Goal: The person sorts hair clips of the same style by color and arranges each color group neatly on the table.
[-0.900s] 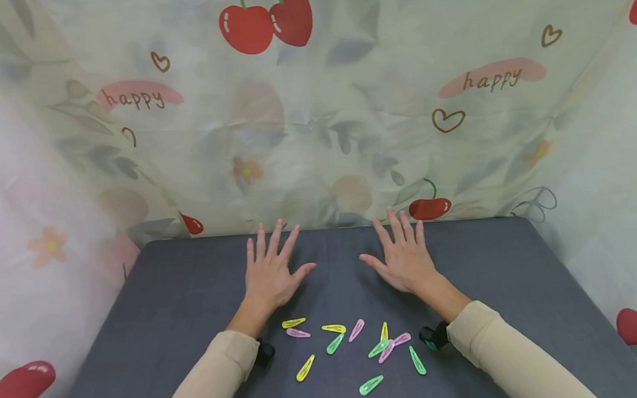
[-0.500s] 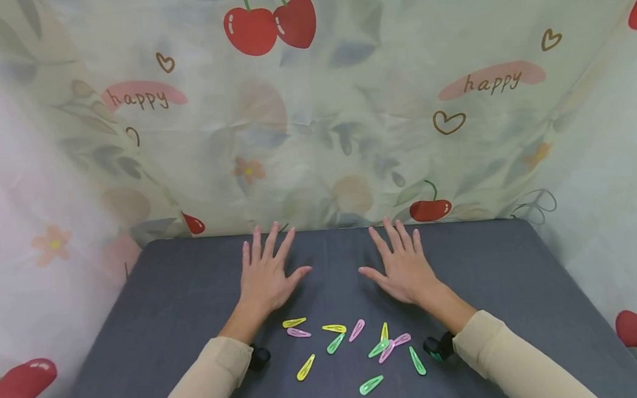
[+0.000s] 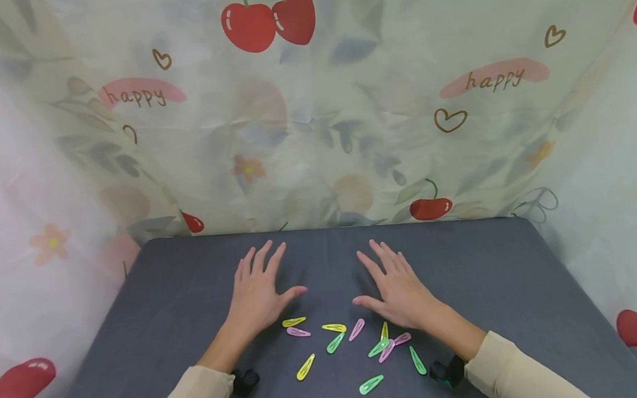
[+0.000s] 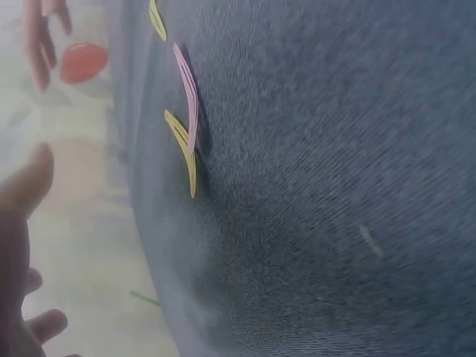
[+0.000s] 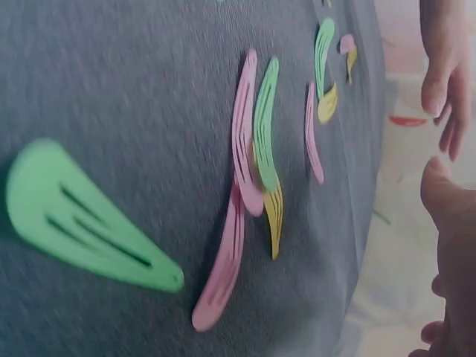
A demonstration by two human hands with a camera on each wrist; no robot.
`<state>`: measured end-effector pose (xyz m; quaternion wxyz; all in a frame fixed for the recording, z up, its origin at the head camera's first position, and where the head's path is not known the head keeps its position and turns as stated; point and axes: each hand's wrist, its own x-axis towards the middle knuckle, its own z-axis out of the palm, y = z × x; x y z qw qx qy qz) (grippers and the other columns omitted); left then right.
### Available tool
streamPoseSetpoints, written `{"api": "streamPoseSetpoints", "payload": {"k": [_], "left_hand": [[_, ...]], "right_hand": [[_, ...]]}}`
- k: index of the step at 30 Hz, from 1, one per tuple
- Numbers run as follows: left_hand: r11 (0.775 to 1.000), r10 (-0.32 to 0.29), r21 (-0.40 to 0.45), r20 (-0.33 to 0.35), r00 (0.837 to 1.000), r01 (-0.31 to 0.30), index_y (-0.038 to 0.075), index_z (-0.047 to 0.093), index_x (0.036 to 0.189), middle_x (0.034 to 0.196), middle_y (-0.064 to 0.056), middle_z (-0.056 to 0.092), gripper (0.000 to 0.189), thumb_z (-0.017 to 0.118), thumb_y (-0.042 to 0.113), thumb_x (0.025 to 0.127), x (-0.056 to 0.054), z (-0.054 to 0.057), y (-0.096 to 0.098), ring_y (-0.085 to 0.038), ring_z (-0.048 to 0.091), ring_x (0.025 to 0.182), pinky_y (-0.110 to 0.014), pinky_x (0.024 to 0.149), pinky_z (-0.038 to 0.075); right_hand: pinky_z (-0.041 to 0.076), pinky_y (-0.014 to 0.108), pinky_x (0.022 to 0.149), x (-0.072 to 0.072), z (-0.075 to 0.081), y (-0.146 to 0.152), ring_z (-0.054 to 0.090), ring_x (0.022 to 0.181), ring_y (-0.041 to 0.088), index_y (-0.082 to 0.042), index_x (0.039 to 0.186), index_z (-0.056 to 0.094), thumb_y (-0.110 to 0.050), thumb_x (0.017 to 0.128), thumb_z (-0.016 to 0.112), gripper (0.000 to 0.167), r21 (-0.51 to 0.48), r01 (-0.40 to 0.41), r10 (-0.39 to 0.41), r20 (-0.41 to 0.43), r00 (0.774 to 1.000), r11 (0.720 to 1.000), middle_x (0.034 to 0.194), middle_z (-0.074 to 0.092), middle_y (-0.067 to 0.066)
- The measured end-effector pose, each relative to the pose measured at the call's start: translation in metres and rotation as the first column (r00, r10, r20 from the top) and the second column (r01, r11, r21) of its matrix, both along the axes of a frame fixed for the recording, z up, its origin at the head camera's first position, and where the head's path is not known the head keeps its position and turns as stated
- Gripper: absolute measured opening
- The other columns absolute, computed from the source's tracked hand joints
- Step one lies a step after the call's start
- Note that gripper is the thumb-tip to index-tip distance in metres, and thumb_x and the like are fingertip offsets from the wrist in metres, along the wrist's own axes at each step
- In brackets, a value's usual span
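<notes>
Several hair clips in yellow, pink and green lie scattered on the dark table. My left hand, fingers spread and holding nothing, hovers behind and left of a yellow hair clip and a pink hair clip. In the left wrist view that pink clip touches the yellow one. Over the table my right hand is likewise spread with nothing in it. Closest to it is a cluster where a green clip overlaps a yellow clip beside two pink clips.
The dark table ends at a straight back edge, with a printed curtain hanging behind it and along both sides. Nearer the front lie a yellow clip and two green clips. Each wrist wears a black device.
Both hands have drawn back from the table's far edge toward the clips. The left has also shifted a little left, and the fingers of both look slightly more bent. The clips stay put.
</notes>
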<state>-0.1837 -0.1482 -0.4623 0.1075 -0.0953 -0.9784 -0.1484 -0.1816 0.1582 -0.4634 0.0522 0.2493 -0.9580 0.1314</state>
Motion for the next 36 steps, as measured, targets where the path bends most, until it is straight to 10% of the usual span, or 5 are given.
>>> {"api": "streamPoseSetpoints", "payload": {"k": [19, 36], "left_hand": [[0.987, 0.000, 0.159, 0.196, 0.981, -0.031, 0.031, 0.043, 0.155, 0.146, -0.005, 0.057, 0.098, 0.085, 0.062, 0.072, 0.037, -0.005, -0.006, -0.035, 0.045, 0.134, -0.058, 0.108, 0.041], [0.933, -0.124, 0.359, 0.331, 0.936, -0.004, 0.030, 0.078, 0.094, 0.094, 0.012, 0.069, 0.035, 0.097, 0.023, 0.066, 0.040, -0.023, -0.020, -0.015, 0.049, 0.092, -0.032, 0.082, 0.038]], "right_hand": [[0.037, 0.060, 0.112, 0.030, -0.014, -0.006, 0.039, 0.146, 0.036, -0.019, 0.158, 0.038, -0.056, 0.087, 0.075, 0.088, -0.093, -0.070, 0.084, 0.151, 0.985, 0.993, 0.162, 0.036, 0.013], [0.031, 0.034, 0.087, 0.040, -0.023, -0.005, 0.044, 0.100, 0.011, -0.025, 0.126, 0.070, -0.037, 0.087, 0.080, 0.042, -0.241, -0.090, 0.155, 0.267, 0.951, 0.966, 0.113, 0.060, -0.007]]}}
